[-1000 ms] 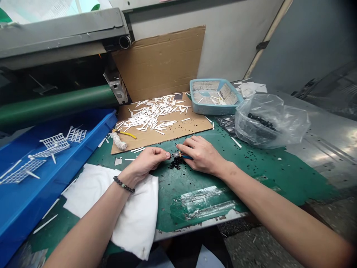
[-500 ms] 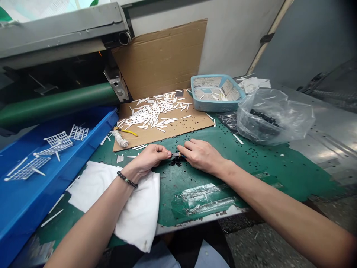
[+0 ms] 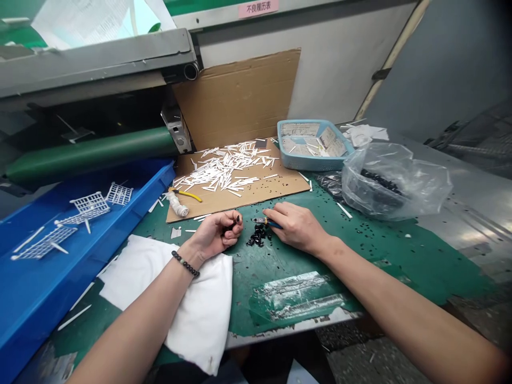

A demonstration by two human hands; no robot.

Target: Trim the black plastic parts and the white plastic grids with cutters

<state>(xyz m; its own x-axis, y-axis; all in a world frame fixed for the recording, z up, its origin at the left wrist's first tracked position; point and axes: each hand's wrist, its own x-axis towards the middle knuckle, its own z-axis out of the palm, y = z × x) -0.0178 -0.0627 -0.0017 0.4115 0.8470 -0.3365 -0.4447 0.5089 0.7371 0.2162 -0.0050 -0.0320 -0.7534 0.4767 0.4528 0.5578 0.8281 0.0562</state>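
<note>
Downward view over a worn green work mat (image 3: 288, 261) patched with clear tape. Left hand (image 3: 218, 234), palm turned upward, with fingers curled inward and fingertips pinched around a tiny black piece (image 3: 238, 218), its exact shape too small to tell. Right hand (image 3: 298, 226), knuckles up, with fingers closed around the blue handle of small steel cutting pliers (image 3: 266, 222), the tips pointing toward the left hand. Just below the pliers and between both hands, a loose heap of small black plastic pieces (image 3: 258, 236) on the mat, with more specks scattered nearby. Dark beaded bracelet (image 3: 185, 264) around the left wrist, above a crumpled white cloth (image 3: 196, 304). Farther off, a flat brown cardboard sheet (image 3: 272, 189) under a mass of thin white plastic sticks (image 3: 224, 173), with yellow-handled pliers (image 3: 188, 196) at its edge. Along the left, a bright blue plastic bin (image 3: 48, 288) holding white lattice pieces (image 3: 90, 202). Toward the right, a pale blue plastic basket (image 3: 316, 166) and a clear plastic bag (image 3: 424, 186) of black pieces.
</note>
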